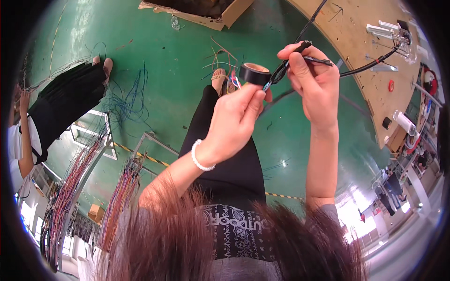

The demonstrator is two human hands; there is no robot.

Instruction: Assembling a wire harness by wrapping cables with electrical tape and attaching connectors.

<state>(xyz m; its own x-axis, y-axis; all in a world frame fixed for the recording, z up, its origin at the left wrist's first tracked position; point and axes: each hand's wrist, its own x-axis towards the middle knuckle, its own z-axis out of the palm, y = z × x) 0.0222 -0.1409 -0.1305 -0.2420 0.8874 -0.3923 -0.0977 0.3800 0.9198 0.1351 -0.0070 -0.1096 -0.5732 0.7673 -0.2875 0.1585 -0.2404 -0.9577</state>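
My left hand (234, 119), a white bead bracelet at its wrist, pinches the colored wires of a wire harness (280, 72) between thumb and fingers. A roll of black tape (253, 75) with a brown core sits right above those fingers, against the wires; whether the hand also grips it, I cannot tell. My right hand (315, 82) is closed on the black-wrapped part of the same harness, where branches split off. One taped end pokes out past its fingertips and another points to the right. Part of the bundle is hidden behind both hands.
At the right stands a wooden board (358, 56) with clear fixtures (386, 33) and a black cable (370, 64). A cardboard box (201, 16) lies on the green floor ahead. Loose blue wires (129, 98), wire racks (77, 173) and another person (61, 103) are at the left.
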